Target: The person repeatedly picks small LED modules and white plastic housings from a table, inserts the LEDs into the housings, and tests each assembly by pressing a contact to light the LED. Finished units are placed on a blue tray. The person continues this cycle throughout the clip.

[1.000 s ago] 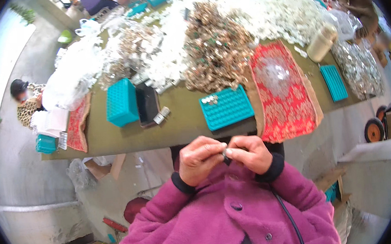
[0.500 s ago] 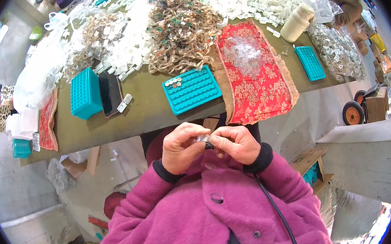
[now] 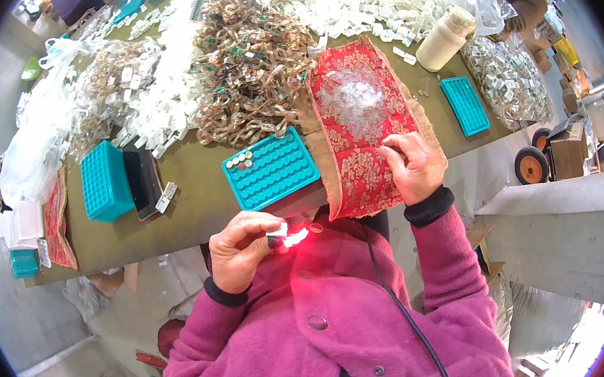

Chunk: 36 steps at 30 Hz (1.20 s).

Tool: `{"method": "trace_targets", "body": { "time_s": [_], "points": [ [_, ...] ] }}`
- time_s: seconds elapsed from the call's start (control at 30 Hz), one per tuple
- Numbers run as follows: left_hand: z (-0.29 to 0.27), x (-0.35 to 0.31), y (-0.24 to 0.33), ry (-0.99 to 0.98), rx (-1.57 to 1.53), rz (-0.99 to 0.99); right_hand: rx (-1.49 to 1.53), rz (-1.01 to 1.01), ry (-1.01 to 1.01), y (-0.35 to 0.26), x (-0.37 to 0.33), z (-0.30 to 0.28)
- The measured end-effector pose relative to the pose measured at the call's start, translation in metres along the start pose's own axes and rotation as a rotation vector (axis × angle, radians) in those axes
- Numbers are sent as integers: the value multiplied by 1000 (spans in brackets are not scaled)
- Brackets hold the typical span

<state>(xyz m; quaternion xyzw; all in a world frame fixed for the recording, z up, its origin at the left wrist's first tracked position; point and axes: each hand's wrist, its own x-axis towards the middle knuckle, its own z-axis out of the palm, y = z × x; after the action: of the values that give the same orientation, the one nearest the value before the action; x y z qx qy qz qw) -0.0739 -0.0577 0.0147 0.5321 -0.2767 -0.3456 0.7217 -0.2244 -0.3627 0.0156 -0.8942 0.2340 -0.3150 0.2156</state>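
Above my lap, my left hand (image 3: pixel 238 255) pinches a small white plastic piece (image 3: pixel 278 230) with a dark end. A bright red light (image 3: pixel 295 238) glows beside it and tints my coat. My right hand (image 3: pixel 417 169) is over the near right part of a red floral cloth (image 3: pixel 361 169), thumb and fingers drawn together; whatever they may hold is too small to make out. Farther up the cloth lies a heap of tiny clear pieces (image 3: pixel 357 96). Left of the cloth sits a teal tray (image 3: pixel 272 171) of round hollows, with several small round pieces (image 3: pixel 242 159) in one corner.
A tangled heap of brownish strands (image 3: pixel 249 71) and many white plastic pieces (image 3: pixel 358 4) cover the far table. Stacked teal trays (image 3: pixel 106 180) and a dark flat device (image 3: pixel 143 182) stand left. A cream flask (image 3: pixel 447 38) and another teal tray (image 3: pixel 465 106) are right.
My hands have come apart. The left moved left with the white piece, and the right moved up and right over the cloth. A red light now glows at my left fingertips.
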Motion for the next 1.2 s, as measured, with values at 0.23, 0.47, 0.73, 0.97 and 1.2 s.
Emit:
{"method": "trace_targets", "body": {
  "time_s": [0.23,0.47,0.73,0.97,1.2],
  "points": [
    [-5,5,1,-32,-65,-69,-77,-27,-23,4,12,15],
    [3,10,-1,19,-276,-121,416,463,-44,-20,7,3],
    [-1,5,-3,87,-355,-170,961,318,-324,-108,-12,17],
    [-5,-5,-3,77,-391,-132,847,29,-347,-131,-27,37],
    [-13,-13,-8,76,-542,-182,1096,416,-509,-145,-49,36]
  ]
}}
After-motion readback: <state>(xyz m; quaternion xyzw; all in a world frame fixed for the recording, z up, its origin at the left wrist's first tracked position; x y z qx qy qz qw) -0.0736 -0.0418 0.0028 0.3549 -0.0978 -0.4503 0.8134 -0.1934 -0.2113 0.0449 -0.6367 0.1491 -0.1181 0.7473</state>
